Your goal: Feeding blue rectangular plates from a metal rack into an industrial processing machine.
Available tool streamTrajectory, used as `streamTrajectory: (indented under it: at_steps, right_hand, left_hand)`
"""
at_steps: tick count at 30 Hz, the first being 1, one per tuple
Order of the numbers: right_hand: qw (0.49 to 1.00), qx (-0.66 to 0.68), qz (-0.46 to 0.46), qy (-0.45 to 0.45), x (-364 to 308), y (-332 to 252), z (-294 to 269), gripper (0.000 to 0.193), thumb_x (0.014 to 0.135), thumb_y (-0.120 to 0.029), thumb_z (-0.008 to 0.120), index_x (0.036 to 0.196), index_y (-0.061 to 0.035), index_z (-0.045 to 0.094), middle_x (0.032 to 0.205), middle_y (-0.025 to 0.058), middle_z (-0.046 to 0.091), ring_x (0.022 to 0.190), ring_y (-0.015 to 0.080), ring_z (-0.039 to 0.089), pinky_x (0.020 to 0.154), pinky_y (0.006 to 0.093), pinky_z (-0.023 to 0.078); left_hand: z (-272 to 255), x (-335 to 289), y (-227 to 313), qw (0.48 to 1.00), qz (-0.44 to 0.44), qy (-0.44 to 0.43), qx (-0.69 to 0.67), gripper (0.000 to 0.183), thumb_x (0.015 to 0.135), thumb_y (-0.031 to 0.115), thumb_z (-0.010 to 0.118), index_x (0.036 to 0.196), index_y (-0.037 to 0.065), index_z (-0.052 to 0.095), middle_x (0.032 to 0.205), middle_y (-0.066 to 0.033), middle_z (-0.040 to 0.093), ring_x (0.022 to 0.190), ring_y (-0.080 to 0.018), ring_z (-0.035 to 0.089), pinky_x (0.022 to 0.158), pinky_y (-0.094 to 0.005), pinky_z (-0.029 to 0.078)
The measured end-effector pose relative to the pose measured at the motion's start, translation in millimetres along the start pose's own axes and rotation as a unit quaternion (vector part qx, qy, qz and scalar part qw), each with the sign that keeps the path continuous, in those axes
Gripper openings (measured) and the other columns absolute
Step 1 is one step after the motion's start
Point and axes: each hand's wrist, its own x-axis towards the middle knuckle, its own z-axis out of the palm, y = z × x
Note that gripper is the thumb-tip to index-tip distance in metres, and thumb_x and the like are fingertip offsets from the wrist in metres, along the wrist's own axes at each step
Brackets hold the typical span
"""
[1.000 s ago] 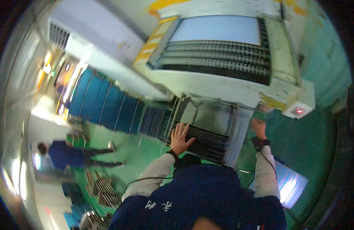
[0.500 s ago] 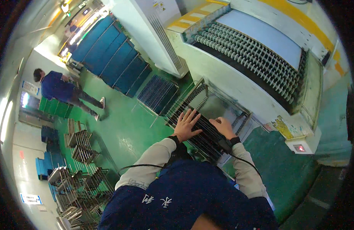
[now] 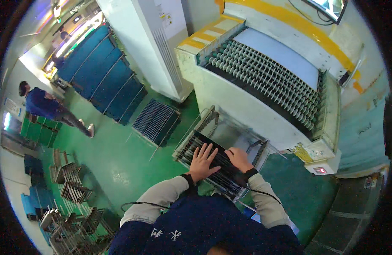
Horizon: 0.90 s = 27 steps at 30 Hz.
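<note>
Joining the left hand (image 3: 201, 162) at dark panels (image 3: 224, 170), the right hand (image 3: 239, 160) makes work two-handed.
Left spreads wide; right curls, grip I cannot tell; panels sit in metal rack (image 3: 206, 115) near roller conveyor (image 3: 264, 80).

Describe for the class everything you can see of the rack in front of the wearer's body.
The rack is an open, boxy frame of thin bars that looks metallic, with toothed rails along its sides. It stands at a slant below the roller machine. Thin dark panels fill its nearer part in close rows; the far part holds none. The left hand lies spread over the panels, and the right hand is curled beside it. Its underside is hidden.
</note>
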Motion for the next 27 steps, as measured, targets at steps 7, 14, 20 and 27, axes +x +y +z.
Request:
streamTrajectory:
  at_steps: [7, 14, 20, 27]
  right_hand:
    - [0.988, -0.150, -0.030, 0.018, 23, 12, 29, 0.018, 0.084, -0.022, 0.065, 0.080, -0.0044, 0.065, 0.077, 0.0210, 0.066, 0.076, 0.0438, 0.064, 0.067, 0.0532, 0.050]
    - [0.973, -0.227, 0.006, 0.046, 25, -72, -41, 0.018, 0.088, -0.025, 0.065, 0.080, -0.0086, 0.063, 0.078, 0.0155, 0.067, 0.074, 0.0388, 0.065, 0.063, 0.0525, 0.049]
    - [0.964, -0.217, 0.023, 0.150, 11, -122, -159, 0.026, 0.091, -0.026, 0.065, 0.079, -0.0039, 0.061, 0.077, 0.0153, 0.066, 0.072, 0.0406, 0.062, 0.064, 0.0486, 0.048]
    - [0.829, 0.256, 0.147, 0.474, 7, -40, -222, 0.008, 0.092, -0.013, 0.065, 0.093, -0.0059, 0.062, 0.091, 0.0061, 0.065, 0.085, 0.0221, 0.061, 0.074, 0.0396, 0.049]
  left_hand:
    - [-15, 10, -34, 0.995, 0.042, -0.032, -0.080, 0.080, 0.088, 0.053, 0.065, 0.152, 0.011, 0.039, 0.159, -0.0145, 0.032, 0.149, -0.0375, 0.023, 0.120, -0.0554, 0.018]
    - [-34, 13, -101, 0.999, 0.014, 0.027, -0.041, 0.077, 0.088, 0.054, 0.065, 0.147, 0.008, 0.045, 0.157, -0.0163, 0.035, 0.147, -0.0385, 0.026, 0.119, -0.0570, 0.019]
    - [-30, 14, -111, 1.000, 0.011, 0.024, -0.015, 0.077, 0.090, 0.061, 0.059, 0.148, 0.013, 0.045, 0.158, -0.0155, 0.034, 0.147, -0.0405, 0.025, 0.119, -0.0577, 0.020]
    - [-30, 21, -105, 0.999, 0.011, 0.012, -0.028, 0.076, 0.090, 0.058, 0.061, 0.148, 0.012, 0.044, 0.158, -0.0156, 0.033, 0.148, -0.0391, 0.024, 0.119, -0.0575, 0.020]
